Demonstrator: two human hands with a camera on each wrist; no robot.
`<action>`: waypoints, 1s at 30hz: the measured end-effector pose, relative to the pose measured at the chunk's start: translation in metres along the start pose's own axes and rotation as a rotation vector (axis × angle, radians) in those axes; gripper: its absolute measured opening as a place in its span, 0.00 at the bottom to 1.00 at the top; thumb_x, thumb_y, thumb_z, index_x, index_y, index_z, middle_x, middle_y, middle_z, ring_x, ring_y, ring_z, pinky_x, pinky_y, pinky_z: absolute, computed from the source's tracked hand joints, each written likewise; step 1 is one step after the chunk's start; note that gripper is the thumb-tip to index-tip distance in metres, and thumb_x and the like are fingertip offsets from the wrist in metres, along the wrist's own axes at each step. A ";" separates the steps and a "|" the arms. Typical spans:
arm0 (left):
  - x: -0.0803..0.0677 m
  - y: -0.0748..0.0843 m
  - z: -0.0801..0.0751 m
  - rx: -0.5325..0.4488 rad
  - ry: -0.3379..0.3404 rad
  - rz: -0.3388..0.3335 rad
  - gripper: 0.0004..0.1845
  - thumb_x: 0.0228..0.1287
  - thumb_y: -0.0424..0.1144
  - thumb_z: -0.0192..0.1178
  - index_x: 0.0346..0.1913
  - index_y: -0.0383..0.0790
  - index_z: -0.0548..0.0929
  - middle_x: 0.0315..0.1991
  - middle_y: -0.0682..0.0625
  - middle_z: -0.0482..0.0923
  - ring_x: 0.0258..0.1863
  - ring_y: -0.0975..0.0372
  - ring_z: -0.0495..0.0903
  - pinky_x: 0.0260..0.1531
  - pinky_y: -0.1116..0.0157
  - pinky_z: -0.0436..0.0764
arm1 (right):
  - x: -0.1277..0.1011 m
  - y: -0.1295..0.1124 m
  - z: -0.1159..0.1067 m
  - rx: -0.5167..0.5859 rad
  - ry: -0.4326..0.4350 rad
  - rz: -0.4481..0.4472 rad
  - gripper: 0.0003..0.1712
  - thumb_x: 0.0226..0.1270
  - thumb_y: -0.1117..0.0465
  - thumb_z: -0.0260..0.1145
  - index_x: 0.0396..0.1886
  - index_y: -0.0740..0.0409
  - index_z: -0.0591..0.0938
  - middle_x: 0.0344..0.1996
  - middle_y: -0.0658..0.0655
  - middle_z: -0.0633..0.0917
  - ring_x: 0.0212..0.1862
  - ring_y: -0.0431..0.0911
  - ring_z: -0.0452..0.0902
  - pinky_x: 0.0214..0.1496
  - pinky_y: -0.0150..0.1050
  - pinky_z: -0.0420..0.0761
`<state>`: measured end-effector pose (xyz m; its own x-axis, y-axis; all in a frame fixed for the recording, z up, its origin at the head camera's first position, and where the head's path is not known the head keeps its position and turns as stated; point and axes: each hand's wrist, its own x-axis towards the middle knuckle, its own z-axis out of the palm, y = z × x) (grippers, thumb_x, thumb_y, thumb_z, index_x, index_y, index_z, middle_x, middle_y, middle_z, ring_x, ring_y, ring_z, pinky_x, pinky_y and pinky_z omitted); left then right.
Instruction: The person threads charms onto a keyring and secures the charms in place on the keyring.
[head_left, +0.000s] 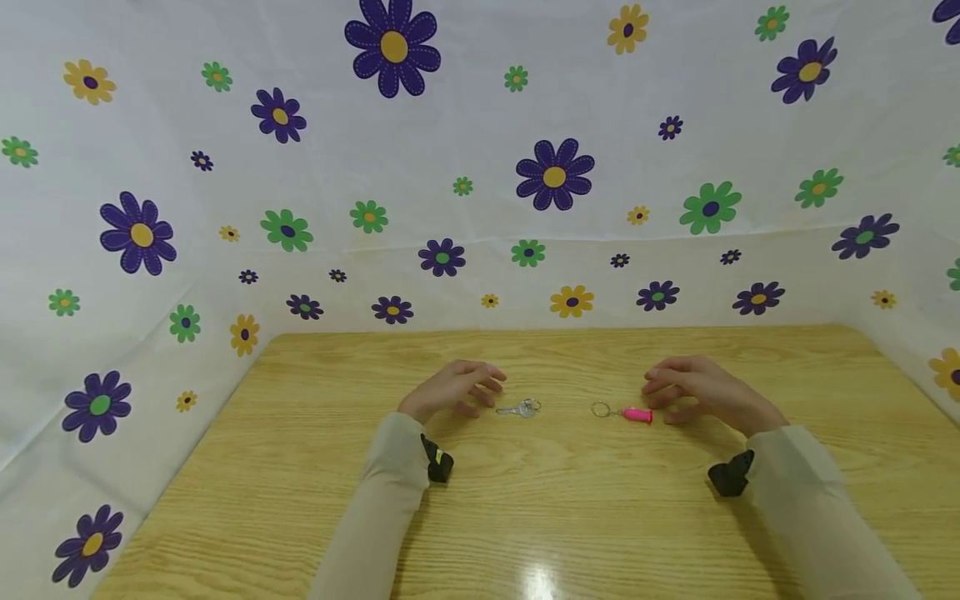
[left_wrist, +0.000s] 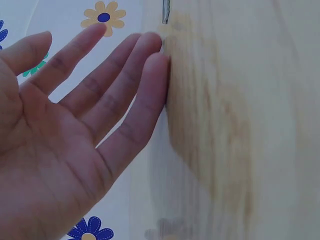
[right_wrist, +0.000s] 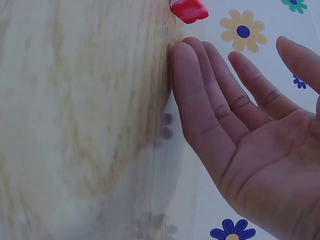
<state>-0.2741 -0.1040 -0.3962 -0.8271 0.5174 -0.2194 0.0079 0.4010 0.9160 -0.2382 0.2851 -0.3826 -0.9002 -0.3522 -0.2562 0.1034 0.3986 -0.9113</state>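
A silver key (head_left: 519, 408) with a small ring at its right end lies on the wooden table, its blade toward my left hand (head_left: 456, 389). That hand holds nothing; its fingers are loosely bent, just left of the key. Farther right lies a pink bullet-shaped keychain charm (head_left: 637, 414), joined by a short chain to a metal split ring (head_left: 601, 409) on its left. My right hand (head_left: 701, 390) is beside the charm's right end, fingers relaxed and nothing in them. In the right wrist view the pink charm (right_wrist: 190, 10) shows past the fingertips.
The light wood table (head_left: 525, 492) reaches back to a white cloth (head_left: 465, 217) printed with purple, green and yellow flowers, which also hangs along both sides. A black wrist camera (head_left: 437, 460) sits on the left sleeve, another black camera (head_left: 731, 475) on the right sleeve.
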 end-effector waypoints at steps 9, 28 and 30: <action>0.005 0.001 0.003 -0.010 0.011 0.008 0.23 0.84 0.45 0.43 0.63 0.29 0.78 0.57 0.39 0.81 0.49 0.54 0.84 0.45 0.59 0.84 | 0.004 -0.001 0.002 0.007 -0.012 -0.003 0.27 0.81 0.54 0.56 0.60 0.77 0.73 0.52 0.68 0.84 0.50 0.54 0.83 0.48 0.48 0.85; 0.013 0.006 0.011 0.108 -0.027 0.015 0.16 0.70 0.23 0.59 0.58 0.28 0.82 0.50 0.41 0.85 0.41 0.61 0.84 0.40 0.66 0.82 | 0.012 0.002 0.008 -0.070 -0.044 -0.003 0.25 0.71 0.66 0.65 0.61 0.79 0.72 0.50 0.62 0.84 0.47 0.46 0.81 0.50 0.43 0.84; 0.014 0.007 0.012 0.127 -0.028 0.011 0.16 0.67 0.24 0.61 0.57 0.28 0.83 0.48 0.42 0.86 0.39 0.63 0.84 0.37 0.67 0.80 | 0.012 0.003 0.008 -0.091 -0.055 -0.010 0.26 0.70 0.68 0.65 0.61 0.79 0.72 0.49 0.61 0.84 0.46 0.46 0.80 0.48 0.41 0.83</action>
<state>-0.2789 -0.0844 -0.3969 -0.8104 0.5428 -0.2205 0.0898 0.4870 0.8688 -0.2453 0.2753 -0.3910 -0.8764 -0.4012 -0.2665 0.0531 0.4694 -0.8814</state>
